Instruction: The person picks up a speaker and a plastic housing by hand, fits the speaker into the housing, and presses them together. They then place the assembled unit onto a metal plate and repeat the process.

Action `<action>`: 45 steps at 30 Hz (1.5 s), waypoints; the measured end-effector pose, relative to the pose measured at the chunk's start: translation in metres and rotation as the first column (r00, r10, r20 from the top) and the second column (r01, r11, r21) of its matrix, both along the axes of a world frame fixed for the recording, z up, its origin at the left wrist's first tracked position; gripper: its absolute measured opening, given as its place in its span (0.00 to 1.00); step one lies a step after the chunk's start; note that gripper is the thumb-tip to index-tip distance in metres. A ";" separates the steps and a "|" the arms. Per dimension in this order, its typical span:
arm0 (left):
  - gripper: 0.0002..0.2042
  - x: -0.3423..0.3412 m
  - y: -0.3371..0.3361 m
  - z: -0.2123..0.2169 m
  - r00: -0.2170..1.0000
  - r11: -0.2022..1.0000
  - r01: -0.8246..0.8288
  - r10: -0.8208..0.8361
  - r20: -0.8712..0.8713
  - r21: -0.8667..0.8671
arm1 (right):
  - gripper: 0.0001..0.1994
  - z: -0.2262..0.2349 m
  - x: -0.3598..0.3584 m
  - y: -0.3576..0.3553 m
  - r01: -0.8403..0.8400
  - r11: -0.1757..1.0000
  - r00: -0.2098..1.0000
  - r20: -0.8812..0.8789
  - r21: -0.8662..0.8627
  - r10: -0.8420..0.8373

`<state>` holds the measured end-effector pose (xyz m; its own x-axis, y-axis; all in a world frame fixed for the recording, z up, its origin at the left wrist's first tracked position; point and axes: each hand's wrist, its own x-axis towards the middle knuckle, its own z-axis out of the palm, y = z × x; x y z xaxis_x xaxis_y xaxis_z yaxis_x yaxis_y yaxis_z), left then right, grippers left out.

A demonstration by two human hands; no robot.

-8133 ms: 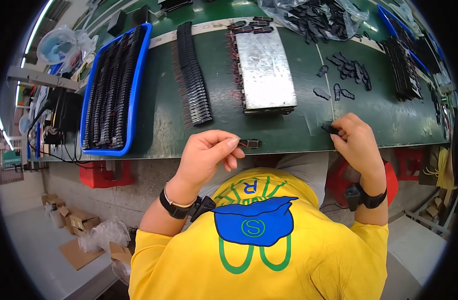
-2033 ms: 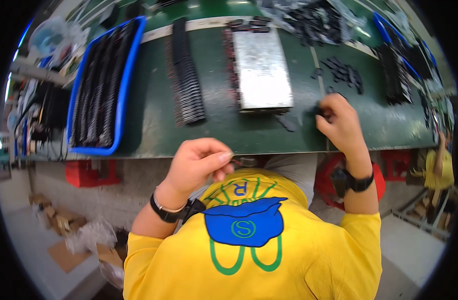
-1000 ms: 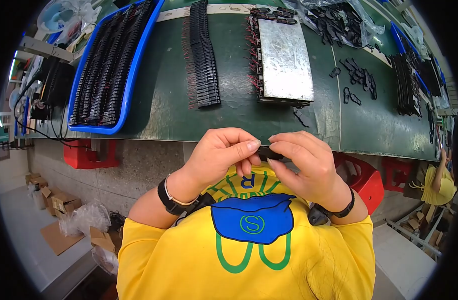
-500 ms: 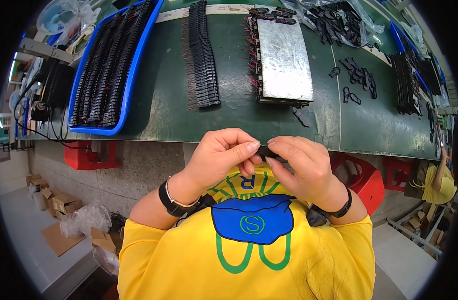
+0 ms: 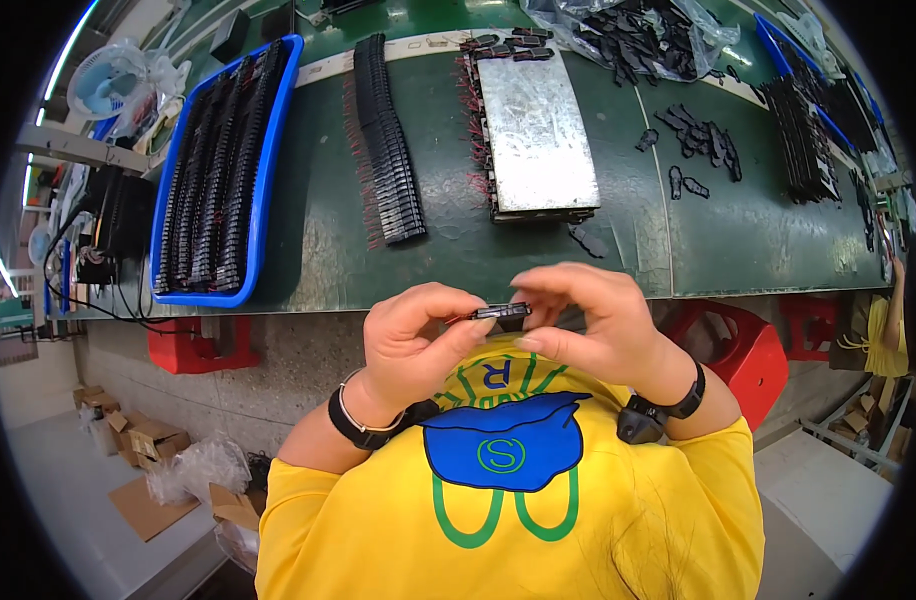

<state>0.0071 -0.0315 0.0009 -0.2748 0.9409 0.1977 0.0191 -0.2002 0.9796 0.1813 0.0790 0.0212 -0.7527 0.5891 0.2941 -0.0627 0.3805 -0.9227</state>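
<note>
Just past the near table edge, my left hand (image 5: 423, 335) pinches a small black plastic part (image 5: 504, 312) between thumb and fingers. A bit of red wire shows at its left end, by my left fingers. My right hand (image 5: 593, 320) is around the part's right end with thumb and fingers spread apart; whether a fingertip touches it is hard to see. Beyond my hands lies a metal plate (image 5: 540, 135) on a stack of black pieces with red wires along its left side. Left of that is a long row of black parts (image 5: 388, 150), red wires sticking out leftward.
A blue tray (image 5: 290, 120) full of black parts stands on the green table (image 5: 323, 265) at left. Loose black pieces (image 5: 708, 140) and a plastic bag (image 5: 723, 35) of them are at right. Red stools (image 5: 748, 360) stand below the table edge; another person (image 5: 886, 330) is far right.
My right fingers have spread from the part, leaving more of it visible in my left hand. My left hand has shifted slightly left and lower. The view has tilted a little.
</note>
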 end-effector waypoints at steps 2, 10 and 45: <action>0.06 -0.003 -0.001 0.002 0.985 0.998 0.050 -0.042 -0.169 0.042 | 0.13 -0.006 0.003 0.000 -0.119 0.964 0.993 -0.031 -0.238 0.114; 0.08 0.000 0.006 0.002 0.920 0.981 0.025 0.053 -0.388 0.195 | 0.13 -0.013 -0.001 0.003 -0.061 0.988 0.990 -0.121 0.139 0.078; 0.14 0.004 0.001 -0.005 1.000 0.998 0.003 -0.002 -0.013 0.062 | 0.06 -0.017 0.001 0.006 -0.017 0.982 0.996 -0.088 0.188 0.034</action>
<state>0.0115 -0.0307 -0.0036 -0.2695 0.9275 0.2591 0.0307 -0.2607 0.9649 0.1819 0.0851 0.0039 -0.7319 0.4983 0.4648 -0.1546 0.5428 -0.8255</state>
